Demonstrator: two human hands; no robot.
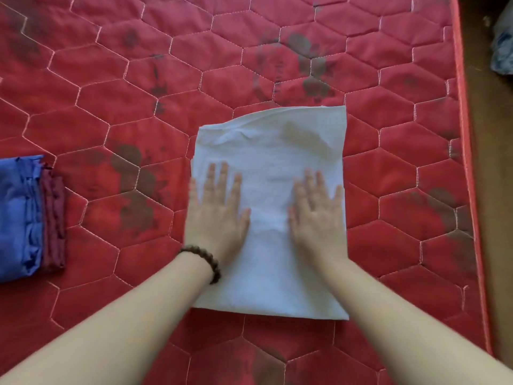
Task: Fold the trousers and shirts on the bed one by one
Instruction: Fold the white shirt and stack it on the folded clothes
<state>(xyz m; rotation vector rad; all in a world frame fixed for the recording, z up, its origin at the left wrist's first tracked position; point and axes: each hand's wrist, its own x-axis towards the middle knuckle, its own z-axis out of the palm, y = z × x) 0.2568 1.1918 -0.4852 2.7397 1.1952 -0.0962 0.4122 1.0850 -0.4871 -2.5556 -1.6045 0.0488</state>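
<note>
Currently catalogued, 1 head view, looking down at a bed.

Item 1: white garment (270,195). Folded to a tall rectangle, lying flat on the red quilted mattress (138,93), roughly at centre and nearer the right edge of the bed than the left. Top edge slightly rumpled, with a faint yellowish patch near the upper right. Whether it is a shirt or trousers cannot be told from its folded shape.

Item 2: left hand (219,207). Palm down on the left half of the garment, fingers straight and spread apart, gripping nothing. Beaded bracelet (204,261) on the wrist. Somewhat blurred.

Item 3: right hand (316,209). Palm down on the right half, fingers straight and slightly apart, gripping nothing. Also blurred.

Item 4: folded stack (27,215) at the left edge of the view, well apart from the white garment. Blue fabric on top, dark red fabric showing beside and beneath it.

Item 5: pale blue cloth (502,48) off the bed at the upper right, partly cut off; kind unclear.

Step in hand, as judged: pressing and smoothing this piece flat, late in its own fold. At least 2 pieces look done already.

Next move, as judged: either 1 more fold, far edge brought toward the near edge with corners kept matched, or lifting the piece by both sides, kept flat, and setting it squarely on the stack.
</note>
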